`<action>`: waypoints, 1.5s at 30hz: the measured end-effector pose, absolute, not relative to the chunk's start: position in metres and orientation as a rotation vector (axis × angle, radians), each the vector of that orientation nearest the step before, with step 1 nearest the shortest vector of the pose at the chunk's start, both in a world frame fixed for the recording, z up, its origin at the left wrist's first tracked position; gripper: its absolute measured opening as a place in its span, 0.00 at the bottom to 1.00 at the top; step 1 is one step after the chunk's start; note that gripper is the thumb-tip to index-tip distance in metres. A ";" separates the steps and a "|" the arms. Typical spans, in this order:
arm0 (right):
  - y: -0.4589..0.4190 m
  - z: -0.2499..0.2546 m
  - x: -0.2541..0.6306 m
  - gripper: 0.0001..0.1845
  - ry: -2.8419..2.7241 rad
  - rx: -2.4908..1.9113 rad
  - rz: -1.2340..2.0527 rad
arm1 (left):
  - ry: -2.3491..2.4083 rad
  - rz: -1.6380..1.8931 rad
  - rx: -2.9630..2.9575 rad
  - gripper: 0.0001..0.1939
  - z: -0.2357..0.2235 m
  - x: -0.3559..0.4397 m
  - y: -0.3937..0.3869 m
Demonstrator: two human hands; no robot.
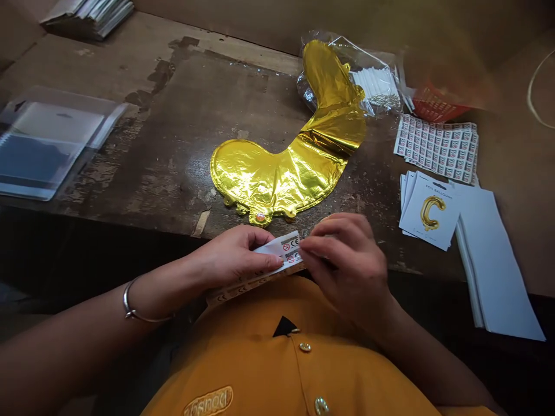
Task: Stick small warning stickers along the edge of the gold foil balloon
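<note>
Head view: left hand (pixel 243 254) grips the label sheet (pixel 271 249), thumb on top, at the near side of the counter (pixel 182 115). Right hand (pixel 351 254) has fingertips bunched at its right end; what they grip cannot be determined. Foil balloon (pixel 299 167) lies beyond. Advisable: sheet held taut, labels handled by edges.
</note>
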State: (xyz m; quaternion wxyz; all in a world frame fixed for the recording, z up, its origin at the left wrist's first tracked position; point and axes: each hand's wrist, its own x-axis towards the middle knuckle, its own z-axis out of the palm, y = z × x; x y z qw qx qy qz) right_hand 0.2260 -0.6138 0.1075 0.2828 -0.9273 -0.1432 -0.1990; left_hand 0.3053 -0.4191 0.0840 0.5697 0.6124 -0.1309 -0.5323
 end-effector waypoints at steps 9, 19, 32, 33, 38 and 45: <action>-0.606 0.097 0.224 0.05 -0.433 -2.524 -0.494 | -0.164 -1.292 1.251 0.16 0.081 0.300 -0.419; -0.606 0.103 0.222 0.05 -0.433 -2.645 -0.419 | -0.237 -1.111 1.430 0.15 0.080 0.293 -0.422; -0.601 0.103 0.224 0.06 -0.414 -2.605 -0.356 | -0.543 -0.919 1.746 0.13 0.088 0.289 -0.422; -0.601 0.102 0.224 0.07 -0.416 -2.607 -0.350 | -0.536 -0.924 1.751 0.13 0.088 0.288 -0.422; -0.602 0.098 0.223 0.07 -0.329 -2.539 -0.311 | -0.405 -0.993 1.708 0.15 0.085 0.288 -0.425; -0.616 0.098 0.229 0.04 -0.130 -2.238 0.030 | -0.341 -1.041 1.663 0.16 0.082 0.289 -0.427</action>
